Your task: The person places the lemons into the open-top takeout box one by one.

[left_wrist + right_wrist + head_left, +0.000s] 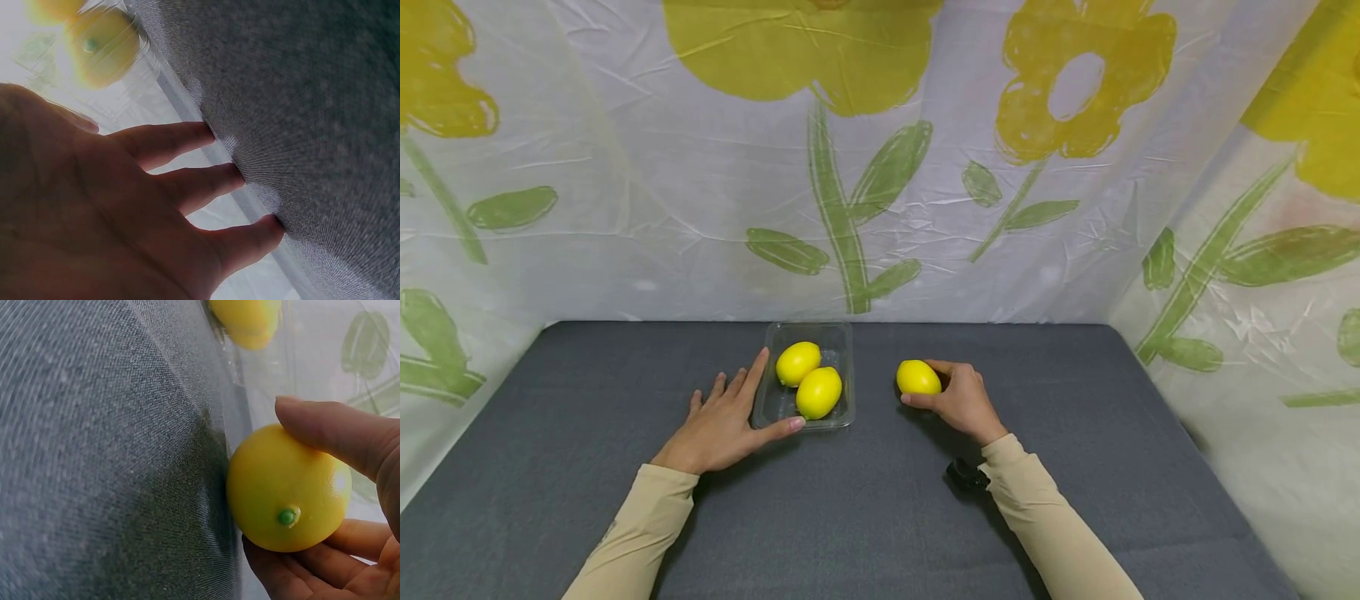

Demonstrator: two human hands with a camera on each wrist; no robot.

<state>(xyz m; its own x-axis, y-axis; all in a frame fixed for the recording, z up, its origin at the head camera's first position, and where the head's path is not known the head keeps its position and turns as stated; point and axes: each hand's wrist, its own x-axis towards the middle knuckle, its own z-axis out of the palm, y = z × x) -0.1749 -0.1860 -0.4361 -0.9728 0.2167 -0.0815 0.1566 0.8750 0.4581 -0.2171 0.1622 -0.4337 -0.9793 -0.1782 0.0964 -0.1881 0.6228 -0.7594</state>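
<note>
A yellow lemon (917, 377) with a green stem nub is held in my right hand (958, 400), thumb on one side and fingers on the other, right at the table surface. To its left stands a clear plastic container (848, 350) with two lemons inside, a rear lemon (797, 364) and a front lemon (818, 393). My left hand (722, 429) lies spread at the container's left side. Its index finger reaches along the left rim and its thumb is at the front edge. In the left wrist view, three fingertips (269, 231) meet the cloth.
A dark grey cloth covers the table (865, 517). Behind it hangs a pale curtain (685, 208) printed with yellow flowers and green stems, continuing around both sides. A small black object (964, 475) sits at the right wrist, by the sleeve cuff.
</note>
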